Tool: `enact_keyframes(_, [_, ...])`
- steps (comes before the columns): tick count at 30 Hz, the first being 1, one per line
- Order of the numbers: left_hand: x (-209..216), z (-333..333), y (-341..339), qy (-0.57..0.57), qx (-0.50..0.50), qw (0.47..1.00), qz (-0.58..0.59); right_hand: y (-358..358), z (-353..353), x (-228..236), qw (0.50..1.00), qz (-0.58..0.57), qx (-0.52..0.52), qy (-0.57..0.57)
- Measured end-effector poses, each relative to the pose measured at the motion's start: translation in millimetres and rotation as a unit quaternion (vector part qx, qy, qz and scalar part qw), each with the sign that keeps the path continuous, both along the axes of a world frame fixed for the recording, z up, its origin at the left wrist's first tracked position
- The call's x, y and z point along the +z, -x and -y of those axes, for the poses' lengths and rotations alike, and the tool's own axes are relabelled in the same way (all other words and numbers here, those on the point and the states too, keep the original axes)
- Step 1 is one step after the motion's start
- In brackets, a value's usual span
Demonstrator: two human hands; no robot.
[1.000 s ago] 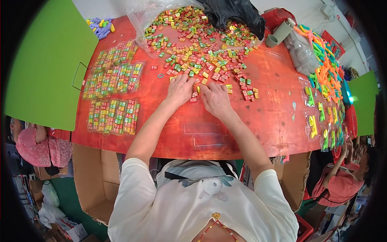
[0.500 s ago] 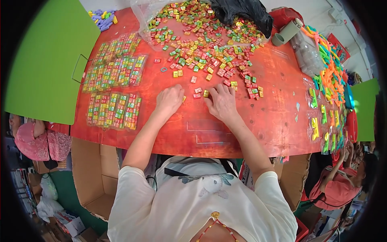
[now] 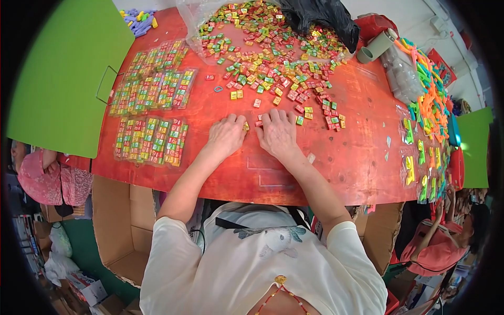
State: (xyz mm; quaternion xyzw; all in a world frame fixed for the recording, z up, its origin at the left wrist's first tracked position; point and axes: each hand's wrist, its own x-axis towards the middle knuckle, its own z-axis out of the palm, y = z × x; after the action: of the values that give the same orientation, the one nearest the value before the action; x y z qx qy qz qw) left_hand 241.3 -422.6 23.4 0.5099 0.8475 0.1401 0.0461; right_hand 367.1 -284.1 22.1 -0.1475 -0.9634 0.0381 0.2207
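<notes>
My left hand [image 3: 228, 136] rests on the red table with its fingers curled. A small yellow box-shaped block [image 3: 245, 126] shows at its fingertips, by the index finger. Close on its right, my right hand [image 3: 278, 135] lies palm down with bent fingers, pressing at a small red block [image 3: 259, 124]; whatever else lies under those fingers is hidden. Just beyond the hands sit a single red block [image 3: 257, 103] and a pair of yellow blocks [image 3: 237, 95]. Right of my right hand are a green-and-yellow block [image 3: 300, 120] and a cluster of mostly red blocks [image 3: 333, 122].
A large heap of small blocks [image 3: 262, 39] spreads from a clear plastic bag, with a black bag [image 3: 320, 18] over it. Filled clear trays [image 3: 151, 140] stand in rows at left. A grey-green cup [image 3: 365, 54] and colourful plastic pieces [image 3: 433, 97] lie at right.
My right hand has moved left, closer to my left hand, and now covers part of the loose blocks between them. The whole view has shifted slightly.
</notes>
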Motion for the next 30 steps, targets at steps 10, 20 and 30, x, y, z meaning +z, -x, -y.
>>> enact_keyframes(10, [1, 2, 2, -0.045, -0.014, 0.999, -0.014, 8, -20, 0, 0.996, -0.042, 0.048, 0.058])
enact_keyframes(20, [7, -8, 15, -0.063, 0.031, 0.997, 0.033, 6, -22, -15, 1.000, -0.014, -0.008, 0.015])
enact_keyframes(30, [-7, -30, 68, -0.073, 0.079, 0.994, -0.015, -4, -58, -15, 0.986, -0.045, -0.037, 0.156])
